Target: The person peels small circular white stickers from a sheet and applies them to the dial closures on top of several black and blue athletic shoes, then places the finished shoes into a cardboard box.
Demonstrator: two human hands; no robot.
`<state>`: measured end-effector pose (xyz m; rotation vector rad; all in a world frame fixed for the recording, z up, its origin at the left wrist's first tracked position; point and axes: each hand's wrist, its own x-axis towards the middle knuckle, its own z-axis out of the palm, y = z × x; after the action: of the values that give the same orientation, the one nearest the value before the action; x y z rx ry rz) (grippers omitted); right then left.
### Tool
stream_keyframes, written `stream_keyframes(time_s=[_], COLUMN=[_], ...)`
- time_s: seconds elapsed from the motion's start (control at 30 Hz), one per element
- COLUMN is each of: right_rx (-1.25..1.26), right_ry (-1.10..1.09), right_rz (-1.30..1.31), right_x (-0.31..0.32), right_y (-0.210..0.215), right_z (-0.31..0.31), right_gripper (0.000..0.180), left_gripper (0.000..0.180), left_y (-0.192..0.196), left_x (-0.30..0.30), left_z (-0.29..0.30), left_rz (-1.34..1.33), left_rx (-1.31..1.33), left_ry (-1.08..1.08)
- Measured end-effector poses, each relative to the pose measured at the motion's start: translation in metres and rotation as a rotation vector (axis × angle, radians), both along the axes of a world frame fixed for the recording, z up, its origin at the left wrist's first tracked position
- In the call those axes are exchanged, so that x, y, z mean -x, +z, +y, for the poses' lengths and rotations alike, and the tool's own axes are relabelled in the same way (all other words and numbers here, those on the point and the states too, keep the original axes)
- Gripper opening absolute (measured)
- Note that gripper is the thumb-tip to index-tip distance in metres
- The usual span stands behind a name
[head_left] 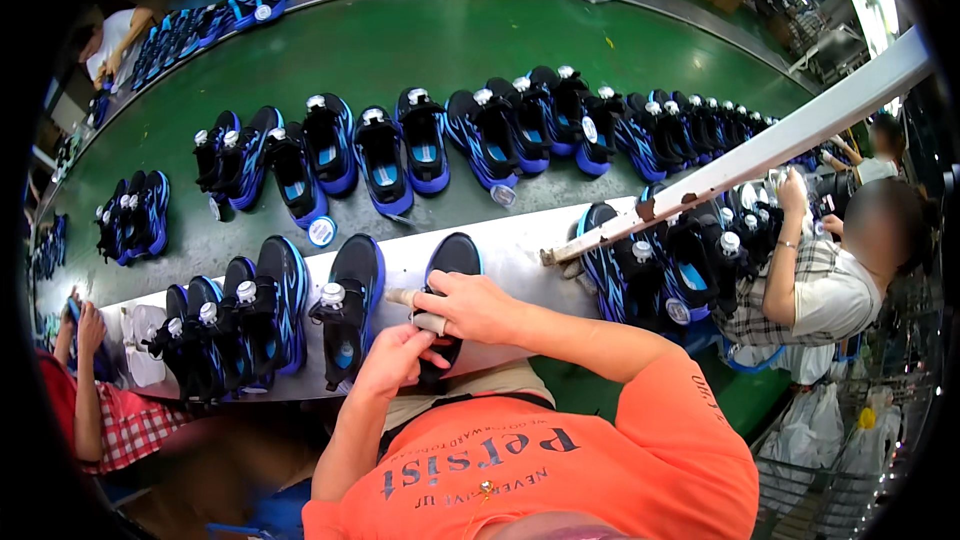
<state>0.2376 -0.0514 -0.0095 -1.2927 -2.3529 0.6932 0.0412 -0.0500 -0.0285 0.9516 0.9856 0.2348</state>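
Observation:
A black sneaker [454,254] with a blue sole edge lies on the white ledge in front of me, toe pointing away. My right hand [470,306] closes over its upper near the opening, beige wraps on some of its fingers. At the heel end, my left hand [393,362] has its fingers pinched together against the shoe. What exactly those fingertips hold is hidden. Just left stands another black and blue sneaker [354,270] with a silvery round lace piece [332,295] on its tongue.
Several similar sneakers [270,285] line the ledge [520,235] to the left. More sneakers [380,160] stand in a row on the green table [440,40]. A white post [760,145] slants across at right. Co-workers sit on both sides, the nearer one [815,290] at right.

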Motion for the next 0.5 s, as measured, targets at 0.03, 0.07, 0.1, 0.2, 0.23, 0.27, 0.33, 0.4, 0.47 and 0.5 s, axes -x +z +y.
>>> stream_keyframes(time_s=[0.03, 0.07, 0.1, 0.2, 0.23, 0.27, 0.33, 0.4, 0.47, 0.5], right_rx=[0.057, 0.119, -0.143, -0.082, -0.065, -0.060, -0.012, 0.236, 0.358, 0.483], right_ry=[0.026, 0.043, 0.309, 0.154, 0.091, 0.158, 0.343, 0.395, 0.528, 0.600], right_rz=[-0.035, -0.067, -0.068, 0.099, 0.266, 0.321, 0.478, 0.355, 0.310, 0.300], right_x=[-0.001, -0.005, -0.019, -0.004, 0.019, 0.035, 0.067, 0.079, 0.059, 0.047], right_y=[0.008, 0.012, 0.008, 0.007, 0.018, 0.004, -0.045, -0.040, -0.019, -0.016], right_z=[0.006, 0.013, 0.030, 0.079, 0.089, 0.102, 0.114, 0.102, 0.097, 0.095], right_gripper=[0.044, 0.042, 0.036, 0.039, 0.040, 0.044, 0.056, 0.055, 0.055, 0.054], left_gripper=[0.025, 0.022, 0.020, 0.021, 0.026, 0.030, 0.034, 0.025, 0.018, 0.017], left_y=[0.004, 0.018, 0.027, 0.042, 0.040, 0.023, -0.028, -0.035, -0.027, -0.026], left_x=[0.005, 0.015, 0.033, 0.079, 0.094, 0.096, 0.087, 0.089, 0.085, 0.084], left_z=[-0.002, -0.006, -0.014, -0.019, -0.023, -0.018, 0.003, 0.019, 0.019, 0.018], left_rz=[-0.006, 0.074, 0.177, 0.473, 0.570, 0.598, 0.551, 0.568, 0.579, 0.561], left_rx=[-0.024, -0.227, -0.491, -1.004, -0.974, -0.964, -0.955, -1.022, -0.984, -0.953], left_ry=[-0.012, -0.059, 0.067, 0.538, 0.547, 0.484, 0.337, 0.241, 0.257, 0.263])
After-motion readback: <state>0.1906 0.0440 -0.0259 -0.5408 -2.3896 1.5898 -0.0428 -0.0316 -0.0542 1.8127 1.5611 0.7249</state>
